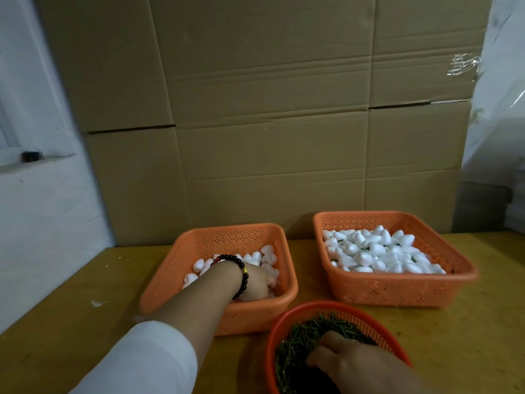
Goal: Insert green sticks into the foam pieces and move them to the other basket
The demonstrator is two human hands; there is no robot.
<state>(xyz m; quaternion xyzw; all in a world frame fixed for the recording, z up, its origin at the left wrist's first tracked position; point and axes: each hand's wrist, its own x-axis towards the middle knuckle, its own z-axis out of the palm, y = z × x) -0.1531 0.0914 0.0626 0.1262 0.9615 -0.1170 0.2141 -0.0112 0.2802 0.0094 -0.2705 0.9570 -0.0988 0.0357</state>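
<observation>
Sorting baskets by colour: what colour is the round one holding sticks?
Orange-red round basket, head view.

A yellow wooden table (468, 351) fills the near part. Behind it, at the far side, big brown cardboard boxes (270, 109) stand stacked. On the left is a white wall (42, 223) with a window ledge (28, 162). Clear plastic sheet (500, 95) hangs on the right.

A storeroom or packing workshop: stacked cartons (270, 109) fill the view at 12 o'clock, plastic-wrapped goods (500, 95) stand at 2 o'clock, and sorting baskets (397, 288) sit on a worn wooden bench (71, 294).
</observation>
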